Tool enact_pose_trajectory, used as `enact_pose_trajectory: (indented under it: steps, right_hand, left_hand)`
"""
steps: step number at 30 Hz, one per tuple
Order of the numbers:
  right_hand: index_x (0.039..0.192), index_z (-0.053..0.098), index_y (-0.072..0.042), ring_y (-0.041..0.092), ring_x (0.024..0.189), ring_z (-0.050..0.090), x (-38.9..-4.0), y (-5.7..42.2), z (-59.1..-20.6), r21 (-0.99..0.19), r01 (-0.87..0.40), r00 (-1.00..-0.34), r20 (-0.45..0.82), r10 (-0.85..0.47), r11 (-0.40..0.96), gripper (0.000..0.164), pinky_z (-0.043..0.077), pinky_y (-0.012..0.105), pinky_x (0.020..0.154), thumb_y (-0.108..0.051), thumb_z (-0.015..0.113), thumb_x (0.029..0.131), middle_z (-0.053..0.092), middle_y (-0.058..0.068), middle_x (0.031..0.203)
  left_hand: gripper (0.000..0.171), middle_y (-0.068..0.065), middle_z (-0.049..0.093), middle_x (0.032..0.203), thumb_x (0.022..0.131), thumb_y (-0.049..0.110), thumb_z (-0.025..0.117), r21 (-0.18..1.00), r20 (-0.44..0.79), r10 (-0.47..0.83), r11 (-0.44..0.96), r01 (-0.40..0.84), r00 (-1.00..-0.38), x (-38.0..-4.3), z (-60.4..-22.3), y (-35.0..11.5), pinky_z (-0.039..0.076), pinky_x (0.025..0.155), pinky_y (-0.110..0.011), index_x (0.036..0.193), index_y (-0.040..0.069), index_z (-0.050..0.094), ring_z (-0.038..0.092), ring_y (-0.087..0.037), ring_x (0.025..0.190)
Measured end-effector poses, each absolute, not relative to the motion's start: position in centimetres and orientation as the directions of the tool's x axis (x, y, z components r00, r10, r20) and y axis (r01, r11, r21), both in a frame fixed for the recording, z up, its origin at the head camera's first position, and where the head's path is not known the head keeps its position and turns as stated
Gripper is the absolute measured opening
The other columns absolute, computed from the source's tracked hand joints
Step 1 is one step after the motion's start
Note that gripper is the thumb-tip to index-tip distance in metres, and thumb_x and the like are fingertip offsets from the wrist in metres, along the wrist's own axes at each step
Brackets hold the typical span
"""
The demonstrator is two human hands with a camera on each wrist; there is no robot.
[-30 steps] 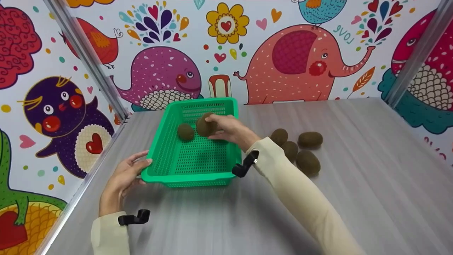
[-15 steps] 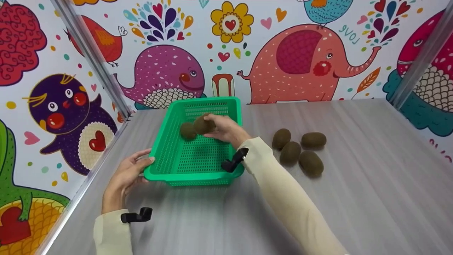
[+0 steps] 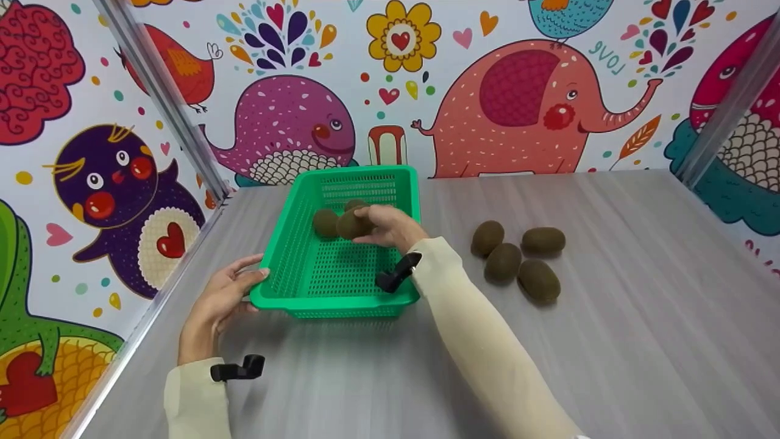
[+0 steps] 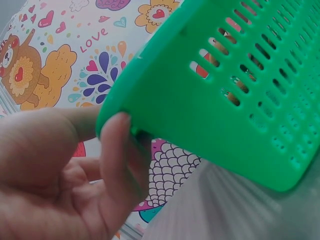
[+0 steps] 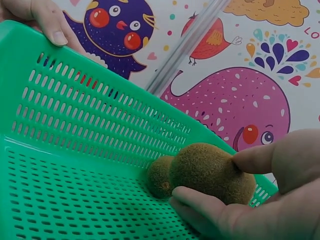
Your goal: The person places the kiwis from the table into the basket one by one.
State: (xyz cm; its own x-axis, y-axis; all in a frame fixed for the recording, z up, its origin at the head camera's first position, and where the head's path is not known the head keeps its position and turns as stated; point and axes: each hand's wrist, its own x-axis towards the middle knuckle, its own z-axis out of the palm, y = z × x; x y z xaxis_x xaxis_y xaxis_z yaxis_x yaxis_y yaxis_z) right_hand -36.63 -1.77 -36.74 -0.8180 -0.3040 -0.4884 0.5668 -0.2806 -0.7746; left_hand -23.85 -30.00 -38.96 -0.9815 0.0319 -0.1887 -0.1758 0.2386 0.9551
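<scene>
A green plastic basket with slotted walls stands on the table. My left hand grips its near left corner, thumb on the rim and fingers below; the left wrist view shows this hand close up. Inside the basket, my right hand holds a brown kiwi between thumb and fingers, as the right wrist view also shows on the held kiwi. Left of it lies a second kiwi. Behind them a third kiwi is partly hidden.
To the right of the basket, several loose kiwis lie grouped on the grey table. Cartoon-printed panels with metal corner posts close off the back and left side.
My right hand has brought the held kiwi slightly lower and nearer in the basket, and a kiwi behind it now shows. The left hand keeps its grip. The head view has shifted slightly.
</scene>
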Motion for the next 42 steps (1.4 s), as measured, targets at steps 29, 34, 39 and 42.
enact_pose_trajectory:
  steps: [29, 34, 39, 42]
  right_hand:
    - [0.161, 0.012, -0.011, 0.039, 0.144, 0.039, -36.2, -0.9, -36.3, -0.795, 0.601, -0.779, -0.560, -0.282, -0.083, 0.076, 0.050, 0.042, 0.108, -0.012, 0.057, 0.100, 0.027, 0.026, 0.159]
    - [0.161, 0.012, -0.009, 0.040, 0.141, 0.045, -35.8, -0.2, -36.0, -0.804, 0.589, -0.781, -0.542, -0.310, -0.080, 0.076, 0.049, 0.042, 0.108, -0.013, 0.057, 0.100, 0.029, 0.026, 0.159]
    - [0.159, 0.015, -0.004, 0.041, 0.143, 0.041, -35.2, 0.6, -35.4, -0.813, 0.573, -0.782, -0.503, -0.367, -0.107, 0.070, 0.043, 0.044, 0.114, -0.013, 0.055, 0.102, 0.027, 0.026, 0.160]
    - [0.158, 0.018, 0.000, 0.042, 0.144, 0.039, -34.7, 1.2, -34.9, -0.828, 0.548, -0.790, -0.465, -0.400, -0.119, 0.067, 0.041, 0.046, 0.116, -0.013, 0.054, 0.103, 0.029, 0.026, 0.159]
  left_hand:
    - [0.062, 0.009, 0.068, 0.098, 0.102, 0.027, 0.058, 0.951, -0.187, 0.018, 0.255, -0.176, -0.982, -23.9, -38.9, -30.0, 0.055, 0.054, -0.022, 0.154, 0.005, 0.033, 0.065, -0.005, 0.071]
    - [0.062, 0.010, 0.069, 0.096, 0.103, 0.027, 0.058, 0.955, -0.189, 0.027, 0.239, -0.177, -0.982, -23.9, -38.8, -30.1, 0.056, 0.054, -0.022, 0.155, 0.004, 0.032, 0.066, -0.005, 0.068]
    - [0.063, 0.010, 0.068, 0.096, 0.103, 0.028, 0.058, 0.954, -0.200, 0.031, 0.232, -0.188, -0.979, -24.0, -38.9, -30.1, 0.056, 0.055, -0.024, 0.155, 0.005, 0.032, 0.066, -0.006, 0.070]
    - [0.063, 0.010, 0.067, 0.098, 0.103, 0.029, 0.057, 0.952, -0.205, 0.029, 0.238, -0.192, -0.978, -24.0, -38.9, -30.2, 0.056, 0.055, -0.024, 0.155, 0.006, 0.031, 0.066, -0.006, 0.072]
